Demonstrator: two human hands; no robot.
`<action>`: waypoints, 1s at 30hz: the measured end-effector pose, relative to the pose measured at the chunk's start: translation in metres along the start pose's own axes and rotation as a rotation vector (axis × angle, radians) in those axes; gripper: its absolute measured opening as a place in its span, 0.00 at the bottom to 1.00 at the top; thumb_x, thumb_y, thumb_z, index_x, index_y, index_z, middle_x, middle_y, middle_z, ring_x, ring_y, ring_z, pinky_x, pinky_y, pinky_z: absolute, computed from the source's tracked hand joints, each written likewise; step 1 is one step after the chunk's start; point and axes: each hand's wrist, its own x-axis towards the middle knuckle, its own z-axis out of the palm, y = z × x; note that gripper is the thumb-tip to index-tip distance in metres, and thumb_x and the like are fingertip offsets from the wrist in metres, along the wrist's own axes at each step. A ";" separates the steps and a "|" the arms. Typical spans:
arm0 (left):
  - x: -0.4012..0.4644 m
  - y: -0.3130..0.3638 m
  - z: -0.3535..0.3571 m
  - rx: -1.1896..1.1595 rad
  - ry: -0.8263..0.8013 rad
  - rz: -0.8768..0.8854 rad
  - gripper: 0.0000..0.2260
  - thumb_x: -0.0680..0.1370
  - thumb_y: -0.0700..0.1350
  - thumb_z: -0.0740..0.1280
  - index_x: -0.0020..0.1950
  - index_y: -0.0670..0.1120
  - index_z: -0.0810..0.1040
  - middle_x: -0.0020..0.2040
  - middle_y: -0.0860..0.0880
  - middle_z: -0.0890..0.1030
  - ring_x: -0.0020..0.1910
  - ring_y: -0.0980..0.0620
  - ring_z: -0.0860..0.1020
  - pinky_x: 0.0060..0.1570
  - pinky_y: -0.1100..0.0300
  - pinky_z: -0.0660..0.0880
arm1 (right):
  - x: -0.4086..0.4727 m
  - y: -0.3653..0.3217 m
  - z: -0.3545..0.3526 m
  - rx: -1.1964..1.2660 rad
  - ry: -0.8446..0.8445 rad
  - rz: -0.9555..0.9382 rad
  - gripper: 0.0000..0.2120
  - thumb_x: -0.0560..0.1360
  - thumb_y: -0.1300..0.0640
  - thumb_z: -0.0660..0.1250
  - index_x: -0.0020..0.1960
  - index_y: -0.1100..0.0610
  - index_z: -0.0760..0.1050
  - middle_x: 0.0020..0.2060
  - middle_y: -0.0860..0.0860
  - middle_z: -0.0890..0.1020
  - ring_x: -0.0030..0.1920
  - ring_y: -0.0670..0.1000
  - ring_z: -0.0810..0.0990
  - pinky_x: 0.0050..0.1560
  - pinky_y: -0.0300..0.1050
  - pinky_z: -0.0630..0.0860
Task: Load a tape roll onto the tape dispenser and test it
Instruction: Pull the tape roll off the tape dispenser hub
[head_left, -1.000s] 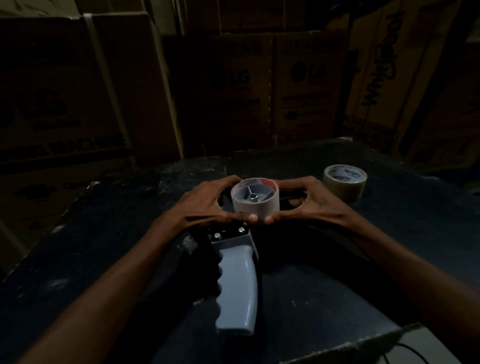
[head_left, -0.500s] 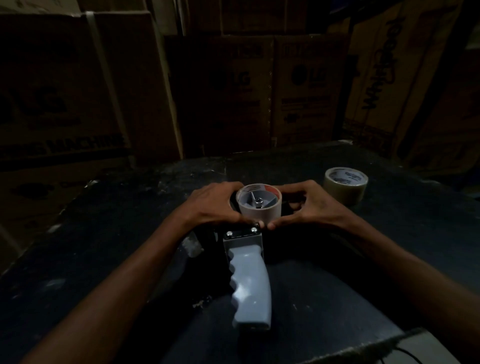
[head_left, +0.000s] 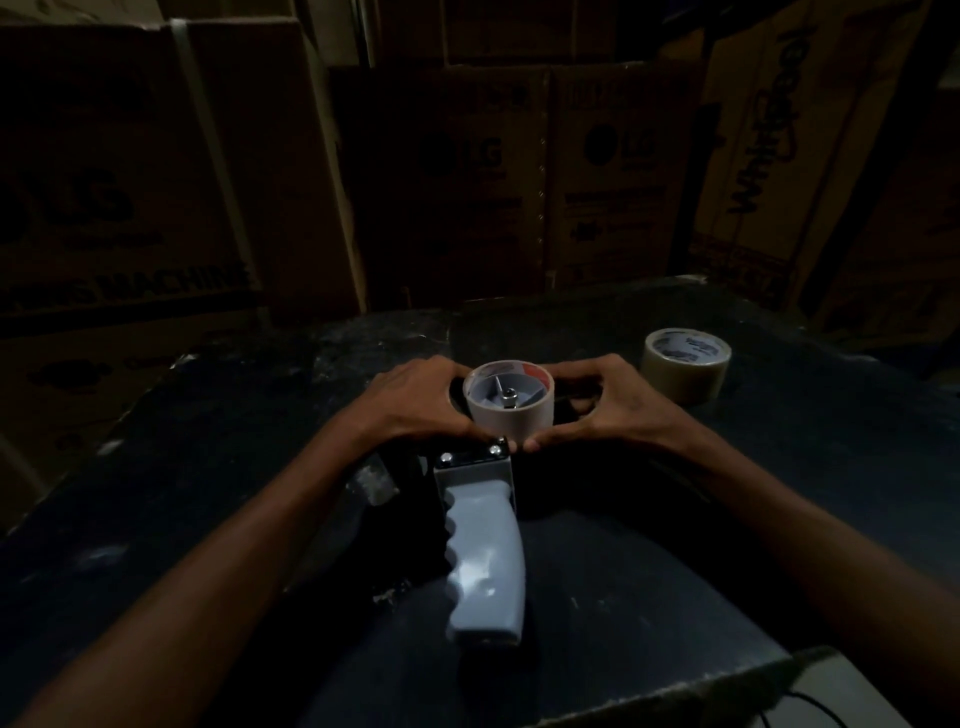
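A tape dispenser (head_left: 485, 556) lies flat on the dark table (head_left: 649, 597), its grey handle pointing toward me. A pale tape roll (head_left: 511, 415) sits over the dispenser's grey hub, whose metal nut shows in the roll's centre. My left hand (head_left: 415, 405) cups the roll from the left and my right hand (head_left: 613, 405) cups it from the right. Both thumbs meet at the roll's near side. The dispenser's front end is hidden behind the roll and my hands.
A second tape roll (head_left: 685, 364) stands on the table to the right, close to my right hand. Stacked cardboard boxes (head_left: 519, 171) wall in the far side and the left. The table's near edge runs along the lower right.
The view has shifted a little, so the dispenser sits slightly further right. My hands have kept their hold around the roll on the hub.
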 end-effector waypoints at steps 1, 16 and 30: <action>-0.001 0.000 0.000 -0.001 0.000 -0.001 0.29 0.53 0.77 0.66 0.51 0.69 0.75 0.50 0.56 0.84 0.50 0.54 0.81 0.55 0.52 0.78 | 0.000 0.000 0.000 0.005 -0.001 0.004 0.35 0.59 0.40 0.82 0.63 0.35 0.75 0.56 0.33 0.82 0.62 0.36 0.78 0.63 0.43 0.76; -0.006 0.002 -0.008 -0.081 -0.036 0.033 0.30 0.60 0.65 0.74 0.60 0.58 0.80 0.54 0.56 0.84 0.55 0.56 0.80 0.59 0.49 0.76 | -0.002 -0.001 0.000 0.054 0.004 0.005 0.32 0.56 0.38 0.83 0.57 0.26 0.75 0.54 0.28 0.82 0.59 0.32 0.78 0.58 0.38 0.75; -0.004 -0.008 -0.001 -0.042 0.027 0.098 0.41 0.53 0.79 0.65 0.63 0.65 0.74 0.50 0.66 0.80 0.50 0.67 0.75 0.49 0.64 0.74 | -0.014 0.009 0.008 0.179 0.050 -0.004 0.43 0.59 0.49 0.85 0.71 0.43 0.73 0.62 0.37 0.81 0.63 0.38 0.79 0.61 0.38 0.78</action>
